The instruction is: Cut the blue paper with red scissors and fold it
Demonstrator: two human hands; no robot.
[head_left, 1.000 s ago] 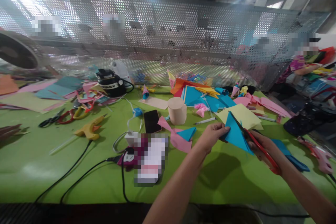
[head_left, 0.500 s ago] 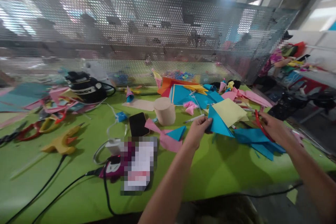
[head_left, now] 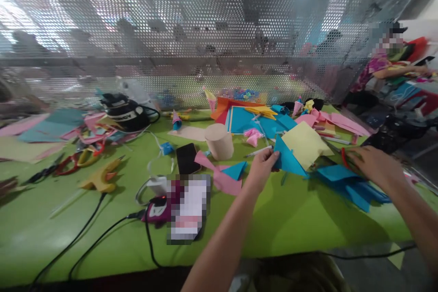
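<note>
My left hand (head_left: pixel 263 164) pinches a blue paper triangle (head_left: pixel 290 157) by its left corner, just above the table. A pale yellow paper square (head_left: pixel 304 143) lies right behind the triangle, partly covered by it. On the right, my right hand (head_left: pixel 371 164) has its fingers around red-handled scissors (head_left: pixel 345 159); the hand covers much of them and the blades are hard to make out. Below that hand lie folded blue paper pieces (head_left: pixel 352 187). A white pen-like stick (head_left: pixel 259 151) is beside my left fingers.
A beige cylinder (head_left: pixel 219 143), a dark phone (head_left: pixel 187 159) and pink paper (head_left: pixel 226 182) lie left of my hands on the green table (head_left: pixel 287 228). Further left are a yellow glue gun (head_left: pixel 102 175), cables and more scissors (head_left: pixel 68 164). A perforated metal screen (head_left: pixel 205 36) stands behind; a person (head_left: pixel 379 66) sits far right.
The view has shifted, so the table things appear further right. My right hand has turned flatter and lower over the blue pieces with the scissors. My left hand still pinches the blue triangle.
</note>
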